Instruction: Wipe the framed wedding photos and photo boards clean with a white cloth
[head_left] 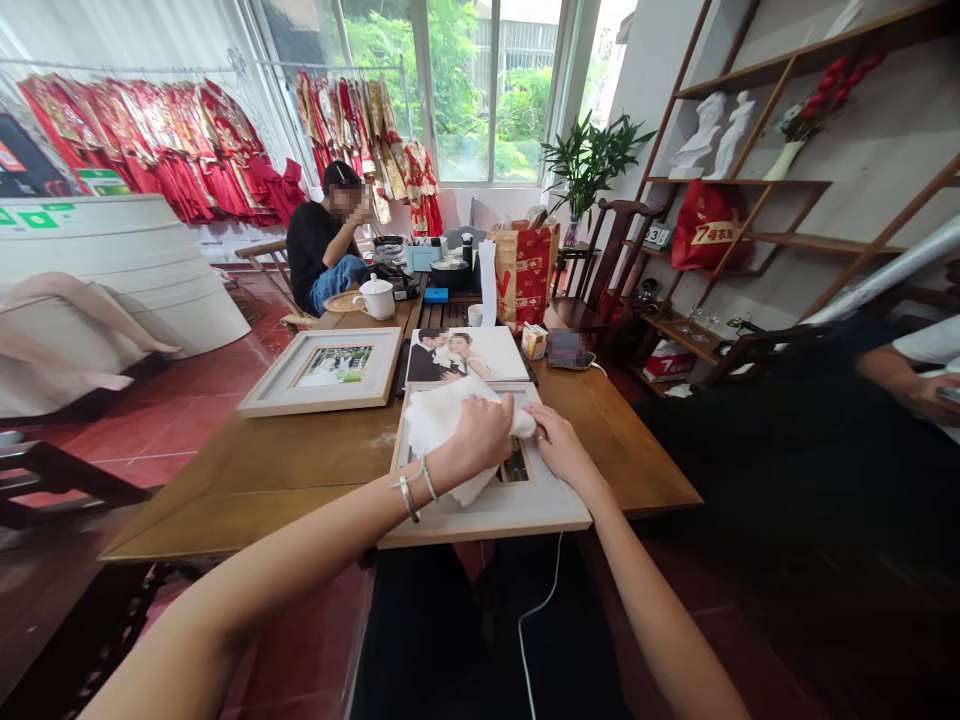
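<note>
My left hand (484, 432) is closed on a crumpled white cloth (442, 412), pressing it onto a light wood picture frame (551, 510). The cloth hides much of the photo inside this frame. My right hand (562, 448) grips the frame's right edge, its fingertips close to the end of the cloth. Just behind lies a wedding photo panel (499, 353) showing a couple. To the left, a second framed picture (322, 372) lies flat on the wooden table (322, 470).
A white lidded teapot (376, 297), a paper bag (521, 270), a small box (534, 341) and a phone (571, 350) stand or lie beyond the frames. A person (311, 245) sits at the far left. A white cable (525, 625) hangs below the table edge.
</note>
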